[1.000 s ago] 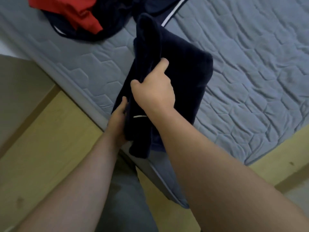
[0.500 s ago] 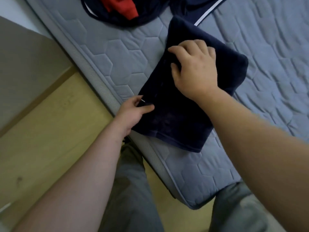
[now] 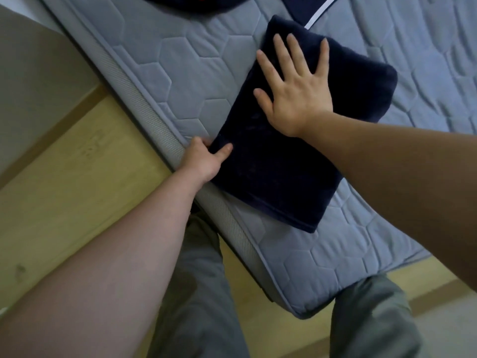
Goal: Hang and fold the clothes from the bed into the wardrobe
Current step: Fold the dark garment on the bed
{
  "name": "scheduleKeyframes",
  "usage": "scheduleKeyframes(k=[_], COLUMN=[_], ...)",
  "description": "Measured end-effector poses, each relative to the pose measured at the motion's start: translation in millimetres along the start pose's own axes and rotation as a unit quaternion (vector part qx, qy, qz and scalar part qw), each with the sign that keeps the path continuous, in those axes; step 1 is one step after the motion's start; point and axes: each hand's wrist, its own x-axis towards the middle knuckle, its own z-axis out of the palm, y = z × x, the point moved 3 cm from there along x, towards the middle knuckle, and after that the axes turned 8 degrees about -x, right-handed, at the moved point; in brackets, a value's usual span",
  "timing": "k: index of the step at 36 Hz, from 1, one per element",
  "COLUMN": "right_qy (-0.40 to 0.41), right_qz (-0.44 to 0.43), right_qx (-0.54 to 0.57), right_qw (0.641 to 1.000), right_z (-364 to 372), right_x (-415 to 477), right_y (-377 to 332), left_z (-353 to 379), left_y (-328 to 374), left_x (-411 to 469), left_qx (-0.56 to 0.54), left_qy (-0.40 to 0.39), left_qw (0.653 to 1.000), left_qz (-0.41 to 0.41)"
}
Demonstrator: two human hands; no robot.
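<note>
A folded dark navy garment [image 3: 278, 171] lies flat on the grey quilted mattress [image 3: 180, 81], close to its near corner. My right hand [image 3: 294, 91] presses down on the garment's upper half with fingers spread and straight. My left hand [image 3: 206, 158] pinches the garment's left edge at the mattress side, thumb on top, fingers tucked under the cloth. The wardrobe is out of view.
A pile of dark navy clothes [image 3: 206, 3] with a bit of red lies at the mattress's top edge, beside another navy piece with a white stripe [image 3: 317, 11]. Light wooden floor [image 3: 64, 177] runs along the bed's left side. My grey-trousered legs [image 3: 201, 293] stand against the mattress.
The garment went from held up in both hands to lying flat on the mattress. My right hand opened and spread out on it; my left hand moved to its left edge.
</note>
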Motion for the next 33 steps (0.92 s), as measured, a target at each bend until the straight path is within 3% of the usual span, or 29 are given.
scheduleKeyframes(k=[7,14,18,22,27,33], right_qy=[-0.028,0.034,0.01,-0.088,-0.104,-0.075], right_qz=[0.006,0.078,0.168,0.204,0.245,0.235], right_qx=[0.0,0.136,0.266,0.358,0.36,0.273], right_qw=[1.0,0.987,0.949,0.907,0.894,0.93], right_z=[-12,-101,-158,-204,-261,-307], right_x=[-1,-86,-169,-248,-302,-339], right_y=[-3,11,19,28,64,85], left_z=[-10,-10,-9,4,18,5], left_y=[8,48,98,161,221,244], left_x=[-16,-93,-157,-216,-287,-368], left_qx=[-0.035,-0.112,-0.154,-0.194,-0.178,-0.163], left_qy=[-0.133,-0.166,-0.141,-0.157,-0.186,-0.191], left_qw=[0.99,0.978,0.976,0.967,0.965,0.967], left_qz=[-0.04,-0.058,-0.052,-0.049,-0.05,-0.047])
